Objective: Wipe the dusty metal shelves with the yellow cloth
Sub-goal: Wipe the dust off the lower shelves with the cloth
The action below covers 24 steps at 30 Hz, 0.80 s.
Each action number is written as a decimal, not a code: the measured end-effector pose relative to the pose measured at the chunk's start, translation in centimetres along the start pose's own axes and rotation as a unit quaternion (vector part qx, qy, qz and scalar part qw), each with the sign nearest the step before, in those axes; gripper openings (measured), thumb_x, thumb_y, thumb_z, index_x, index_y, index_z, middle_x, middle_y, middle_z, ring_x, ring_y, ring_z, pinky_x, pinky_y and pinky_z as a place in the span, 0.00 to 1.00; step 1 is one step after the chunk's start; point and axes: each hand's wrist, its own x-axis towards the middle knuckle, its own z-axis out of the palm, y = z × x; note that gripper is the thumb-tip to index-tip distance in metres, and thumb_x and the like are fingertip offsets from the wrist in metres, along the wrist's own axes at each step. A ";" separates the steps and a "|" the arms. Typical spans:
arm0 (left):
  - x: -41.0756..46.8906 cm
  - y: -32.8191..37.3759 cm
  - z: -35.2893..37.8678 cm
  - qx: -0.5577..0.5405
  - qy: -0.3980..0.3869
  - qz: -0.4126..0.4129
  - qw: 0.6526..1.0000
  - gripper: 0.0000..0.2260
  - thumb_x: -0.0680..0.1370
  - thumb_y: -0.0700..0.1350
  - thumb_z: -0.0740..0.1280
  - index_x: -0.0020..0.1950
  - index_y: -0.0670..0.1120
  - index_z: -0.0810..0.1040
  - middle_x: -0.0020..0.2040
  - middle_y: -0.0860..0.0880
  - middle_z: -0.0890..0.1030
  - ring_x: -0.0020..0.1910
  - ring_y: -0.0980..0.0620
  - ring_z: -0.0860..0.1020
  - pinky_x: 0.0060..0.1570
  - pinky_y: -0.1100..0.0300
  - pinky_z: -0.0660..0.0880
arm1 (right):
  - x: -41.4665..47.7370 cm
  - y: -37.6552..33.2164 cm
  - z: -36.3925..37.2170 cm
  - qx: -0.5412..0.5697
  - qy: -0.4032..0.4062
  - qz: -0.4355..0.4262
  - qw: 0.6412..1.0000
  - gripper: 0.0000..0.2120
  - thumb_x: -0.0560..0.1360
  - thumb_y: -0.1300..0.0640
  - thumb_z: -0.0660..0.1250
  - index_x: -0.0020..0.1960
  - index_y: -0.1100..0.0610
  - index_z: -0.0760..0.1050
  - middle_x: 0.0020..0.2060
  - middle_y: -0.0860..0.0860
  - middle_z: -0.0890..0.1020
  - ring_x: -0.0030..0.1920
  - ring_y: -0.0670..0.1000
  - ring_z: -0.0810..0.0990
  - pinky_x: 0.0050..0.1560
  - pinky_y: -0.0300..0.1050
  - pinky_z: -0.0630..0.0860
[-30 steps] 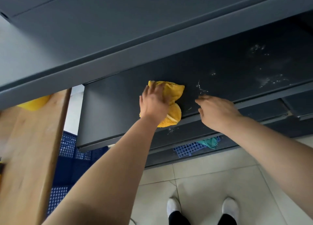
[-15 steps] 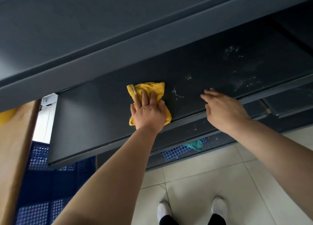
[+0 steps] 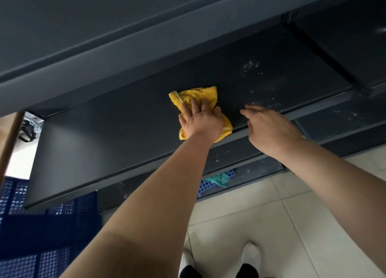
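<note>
Looking down past both arms, I see two white shoes (image 3: 251,256) on the pale floor tiles (image 3: 313,225). A dark blue crate (image 3: 41,236) full of little holes sits low on the left. A bit further out, a green rag (image 3: 219,178) lies on a blue holed tray (image 3: 205,184), seen under the rack. A lower shelf (image 3: 225,154) there has white specks on it.

Next come the hands. The left hand (image 3: 200,121) lies flat on the yellow cloth (image 3: 196,94), fingers straight and spread a little, pressing it down. It holds nothing else. The right hand (image 3: 269,127) is just beside it, fingers loose and nearly straight, holding nothing. It reaches over the front edge of the shelf; I cannot tell if it touches the metal.

The cloth is fluffy and bright yellow, bunched up, with a pale strip along one edge. It sits on the dark grey metal shelf (image 3: 125,135), near the front lip, with part of it hanging over.

To the right of the cloth, further back, the shelf has patches of white dust (image 3: 250,65). The part to the left looks smooth and dark.

Highest up, the top shelf (image 3: 125,37) is grey metal too.
</note>
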 end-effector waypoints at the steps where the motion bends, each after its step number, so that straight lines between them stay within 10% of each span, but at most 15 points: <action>1: -0.1 0.0 -0.3 -0.046 -0.001 0.012 0.999 0.26 0.81 0.58 0.48 0.78 0.52 0.48 0.79 0.50 0.44 0.77 0.44 0.39 0.73 0.46 0.41 | 0.0 -0.1 0.0 -0.002 0.000 -0.007 1.000 0.22 0.76 0.66 0.59 0.70 0.57 0.68 0.70 0.54 0.70 0.67 0.56 0.72 0.63 0.54 0.73; 6: -1.4 -4.5 -3.0 -0.207 0.073 0.027 0.975 0.26 0.81 0.44 0.56 0.78 0.55 0.54 0.79 0.54 0.50 0.76 0.49 0.54 0.68 0.53 0.64 | 1.4 -2.8 1.7 0.020 0.026 -0.059 0.998 0.19 0.81 0.55 0.55 0.71 0.56 0.66 0.72 0.55 0.67 0.73 0.56 0.64 0.67 0.56 0.69; 12: -1.1 -11.4 -4.4 -0.031 0.042 -0.045 0.998 0.30 0.79 0.40 0.58 0.78 0.52 0.50 0.79 0.50 0.47 0.77 0.48 0.44 0.75 0.48 0.48 | 5.5 -7.0 5.5 -0.072 -0.064 -0.079 0.992 0.34 0.76 0.32 0.44 0.77 0.45 0.39 0.77 0.54 0.41 0.76 0.58 0.38 0.76 0.57 0.45; 24: 4.0 -13.2 -5.8 0.021 0.036 0.025 0.999 0.29 0.80 0.39 0.57 0.78 0.51 0.51 0.79 0.50 0.46 0.77 0.48 0.44 0.75 0.48 0.48 | 12.2 -9.0 7.5 -0.093 -0.032 -0.039 0.994 0.34 0.76 0.33 0.40 0.77 0.47 0.40 0.78 0.55 0.46 0.77 0.56 0.44 0.75 0.56 0.45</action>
